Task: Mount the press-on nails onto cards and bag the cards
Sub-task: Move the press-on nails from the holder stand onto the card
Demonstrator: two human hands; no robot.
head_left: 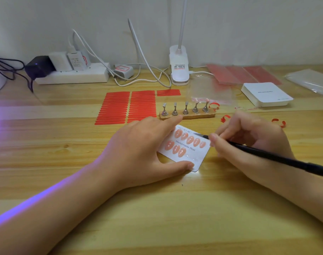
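A white card (pixel 197 160) printed "Handmade Nail" lies on the wooden desk with several peach press-on nails (pixel 190 140) stuck on it in two rows. My left hand (pixel 144 150) steadies the card, index finger at its top edge and thumb at its bottom edge. My right hand (pixel 249 138) grips a black pointed tool (pixel 267 155) like a pen; its tip touches the card's upper right, near the top row. A wooden strip with several metal nail stands (pixel 186 110) sits just behind the card, and no nails are visible on the stands.
Red adhesive strips (pixel 127 107) lie behind my left hand. A stack of blank cards (pixel 265 93), clear bags (pixel 210 92) and red sheets (pixel 243 73) lie back right. A clip lamp (pixel 179 70), a power strip (pixel 74 74) and cables line the wall. Red peeled curls (pixel 278 123) are scattered at right.
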